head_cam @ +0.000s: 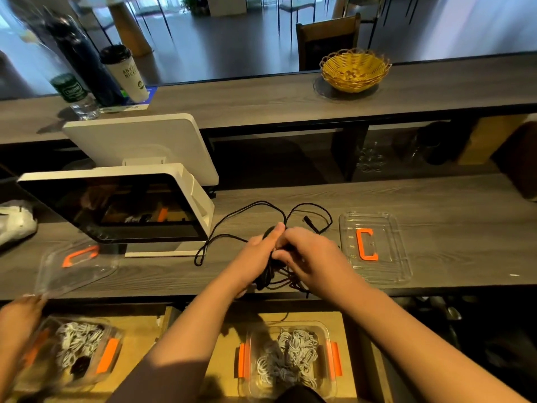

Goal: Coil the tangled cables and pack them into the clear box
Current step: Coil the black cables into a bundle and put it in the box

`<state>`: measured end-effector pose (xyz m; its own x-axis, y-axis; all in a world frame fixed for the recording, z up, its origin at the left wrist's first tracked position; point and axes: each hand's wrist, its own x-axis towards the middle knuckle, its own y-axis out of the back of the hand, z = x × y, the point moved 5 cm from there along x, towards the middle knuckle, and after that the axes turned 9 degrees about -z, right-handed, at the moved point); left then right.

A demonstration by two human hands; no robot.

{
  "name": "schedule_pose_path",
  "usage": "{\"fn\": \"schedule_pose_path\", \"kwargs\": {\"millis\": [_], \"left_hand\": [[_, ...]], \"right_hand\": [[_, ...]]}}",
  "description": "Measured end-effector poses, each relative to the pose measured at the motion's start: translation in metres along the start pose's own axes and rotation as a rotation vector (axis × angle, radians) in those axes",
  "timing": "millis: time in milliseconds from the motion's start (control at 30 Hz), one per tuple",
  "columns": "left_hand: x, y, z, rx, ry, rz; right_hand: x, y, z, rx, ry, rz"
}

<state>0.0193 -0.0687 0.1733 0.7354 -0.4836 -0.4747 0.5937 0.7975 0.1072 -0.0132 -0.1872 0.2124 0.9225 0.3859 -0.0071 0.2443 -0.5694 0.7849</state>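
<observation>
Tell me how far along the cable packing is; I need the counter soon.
Done: white coils already sit in the clear box in the drawer. In hand: the left hand and right hand grip the black cable, partly bundled, loops trailing on the counter. Left: finish coiling, pack it, fit the lid.

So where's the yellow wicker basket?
In the head view, the yellow wicker basket sits on the raised grey wooden shelf at the back right, just in front of a dark wooden chair, far behind the hands.
</observation>
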Motion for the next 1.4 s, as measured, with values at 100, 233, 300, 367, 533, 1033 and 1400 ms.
{"fn": "schedule_pose_path", "kwargs": {"millis": [100,233,300,367,533,1033,1400], "left_hand": [[-0.007,-0.007,0.001,-0.086,0.049,-0.136],[-0.014,-0.008,-0.001,-0.227,0.052,-0.349],[-0.016,-0.008,0.002,-0.242,0.018,-0.380],[-0.020,-0.009,0.011,-0.279,-0.051,-0.340],[-0.030,-0.010,0.036,-0.607,-0.262,-0.250],[-0.053,-0.037,0.052,-0.741,-0.425,0.089],[-0.064,-0.048,0.042,-0.431,-0.448,0.105]], "right_hand": [[0.001,0.017,0.006,0.101,-0.039,0.090],[0.007,0.027,0.008,0.160,0.011,0.075],[0.007,0.036,0.011,0.234,0.012,0.111],[0.006,0.047,0.014,0.288,0.016,0.180],[0.005,0.067,0.005,0.455,0.041,0.317],[-0.020,0.012,-0.014,0.851,-0.130,0.162],[-0.036,0.002,-0.016,0.948,-0.062,-0.153]]}}
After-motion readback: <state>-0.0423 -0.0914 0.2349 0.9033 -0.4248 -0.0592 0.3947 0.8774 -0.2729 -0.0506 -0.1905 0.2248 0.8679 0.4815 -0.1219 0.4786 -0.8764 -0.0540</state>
